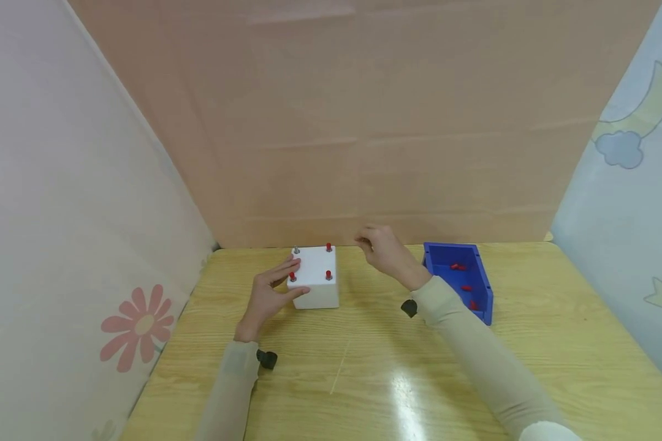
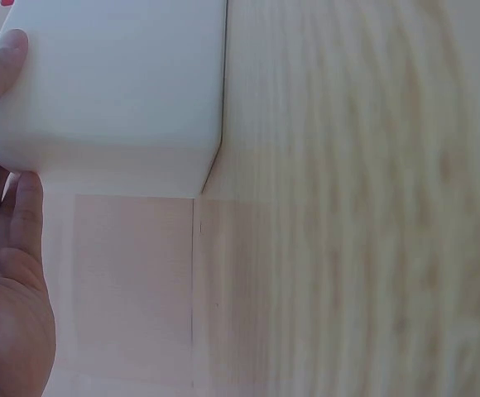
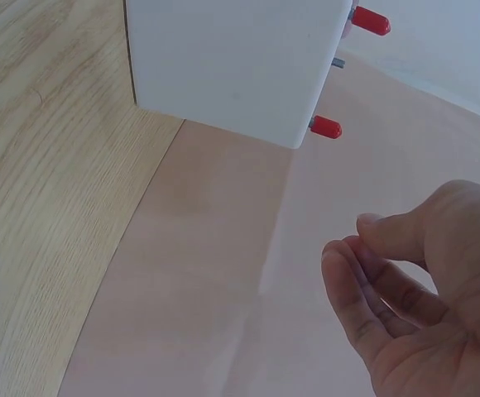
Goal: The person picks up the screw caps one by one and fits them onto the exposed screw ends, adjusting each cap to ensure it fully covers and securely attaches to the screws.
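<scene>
A white box stands on the table, with metal bolts rising from its top corners. Red caps cover three of them: the far right cap, the near right cap and the near left cap. The far left bolt is bare metal. My left hand holds the box at its near left corner, thumb on the front face and fingers over the left side and top. To the right of the box, my right hand is raised with thumb and fingertips together; whether something small sits between them is hidden.
A blue bin stands to the right, partly behind my right forearm, with several loose red caps in it. A brown paper backdrop rises right behind the box. Printed cloth walls flank the wooden table.
</scene>
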The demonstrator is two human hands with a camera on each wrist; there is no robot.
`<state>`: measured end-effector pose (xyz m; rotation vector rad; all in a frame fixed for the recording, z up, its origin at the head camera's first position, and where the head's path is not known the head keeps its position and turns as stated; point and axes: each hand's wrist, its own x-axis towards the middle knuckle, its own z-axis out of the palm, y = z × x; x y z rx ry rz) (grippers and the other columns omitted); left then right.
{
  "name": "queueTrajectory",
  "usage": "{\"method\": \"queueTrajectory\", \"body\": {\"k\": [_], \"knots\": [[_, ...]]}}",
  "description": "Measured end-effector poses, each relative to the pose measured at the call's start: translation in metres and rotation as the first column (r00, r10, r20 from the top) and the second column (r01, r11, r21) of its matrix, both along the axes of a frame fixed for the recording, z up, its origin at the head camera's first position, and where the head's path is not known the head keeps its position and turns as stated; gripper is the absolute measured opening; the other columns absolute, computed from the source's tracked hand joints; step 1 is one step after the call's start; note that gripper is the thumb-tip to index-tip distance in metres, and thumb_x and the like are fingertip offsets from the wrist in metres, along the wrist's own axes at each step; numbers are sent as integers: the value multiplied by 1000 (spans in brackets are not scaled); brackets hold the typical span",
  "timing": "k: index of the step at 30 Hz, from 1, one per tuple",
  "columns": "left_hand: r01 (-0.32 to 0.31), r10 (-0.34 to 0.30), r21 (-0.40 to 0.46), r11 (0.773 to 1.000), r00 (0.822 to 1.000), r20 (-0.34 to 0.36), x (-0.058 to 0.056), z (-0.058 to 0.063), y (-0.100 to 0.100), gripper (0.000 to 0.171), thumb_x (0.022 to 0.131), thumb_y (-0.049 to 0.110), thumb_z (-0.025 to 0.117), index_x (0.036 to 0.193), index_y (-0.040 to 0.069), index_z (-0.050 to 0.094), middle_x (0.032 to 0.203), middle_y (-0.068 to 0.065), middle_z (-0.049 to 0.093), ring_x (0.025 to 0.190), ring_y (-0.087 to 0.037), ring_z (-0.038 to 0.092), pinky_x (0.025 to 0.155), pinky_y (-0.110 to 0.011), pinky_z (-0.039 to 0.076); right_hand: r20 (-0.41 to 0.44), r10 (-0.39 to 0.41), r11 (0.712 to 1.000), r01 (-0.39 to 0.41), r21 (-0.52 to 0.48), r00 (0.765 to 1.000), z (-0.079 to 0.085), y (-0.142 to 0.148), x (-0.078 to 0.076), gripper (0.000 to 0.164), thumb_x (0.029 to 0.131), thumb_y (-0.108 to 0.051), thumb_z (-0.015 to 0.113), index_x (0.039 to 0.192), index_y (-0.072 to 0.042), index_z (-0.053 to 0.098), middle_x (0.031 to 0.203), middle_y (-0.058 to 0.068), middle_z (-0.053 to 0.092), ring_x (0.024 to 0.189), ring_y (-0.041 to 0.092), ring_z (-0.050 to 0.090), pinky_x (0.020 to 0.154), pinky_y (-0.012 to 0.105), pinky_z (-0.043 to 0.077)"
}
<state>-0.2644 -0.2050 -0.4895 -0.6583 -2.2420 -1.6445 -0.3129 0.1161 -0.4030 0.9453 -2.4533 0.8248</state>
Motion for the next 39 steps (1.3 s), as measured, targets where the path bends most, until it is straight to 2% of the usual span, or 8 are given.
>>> {"method": "queueTrajectory", "body": {"k": [6, 23, 29, 36, 39], "knots": [[-10, 10, -1, 1000, 1000, 9, -1, 1, 0, 55, 80, -4, 91, 132, 1, 75, 146, -14, 67, 151, -31, 49, 111, -20, 49, -22, 6, 1000, -6, 3, 1000, 0, 3, 0, 9, 100, 3, 71, 103, 2, 79, 97, 14, 75, 85, 26, 75, 74, 37, 67], [-1, 1, 1, 1000, 999, 43, 1, 2, 0, 53, 83, 4, 92, 133, 8, 75, 148, -7, 67, 153, -24, 48, 111, -17, 47, -46, -20, 1000, 19, -19, 999, -5, 20, 3, 7, 97, 7, 72, 98, 4, 78, 91, 15, 74, 80, 28, 73, 70, 41, 65], [0, 0, 0, 1000, 999, 35, 1, 0, -2, 54, 83, 3, 92, 134, 8, 75, 148, -7, 67, 153, -25, 48, 112, -17, 48, -27, -40, 999, 39, -16, 999, -11, 27, 4, 8, 98, 7, 71, 101, 5, 78, 92, 15, 73, 81, 29, 73, 71, 42, 66], [-15, 15, 3, 1000, 1000, 18, 1, 0, -2, 54, 81, 1, 92, 133, 5, 75, 147, -10, 68, 152, -30, 49, 111, -16, 47, 29, -76, 997, 77, -14, 997, -9, 38, 7, 10, 99, 5, 72, 106, 5, 79, 100, 18, 76, 88, 32, 75, 75, 44, 67], [-20, 20, -9, 1000, 1000, 20, 2, -1, -2, 55, 81, 0, 92, 133, 3, 75, 147, -12, 67, 152, -32, 48, 111, -17, 48, 18, -83, 997, 83, -7, 996, -11, 44, 9, 10, 98, 5, 72, 105, 6, 79, 98, 18, 75, 86, 32, 74, 74, 45, 66]]}}
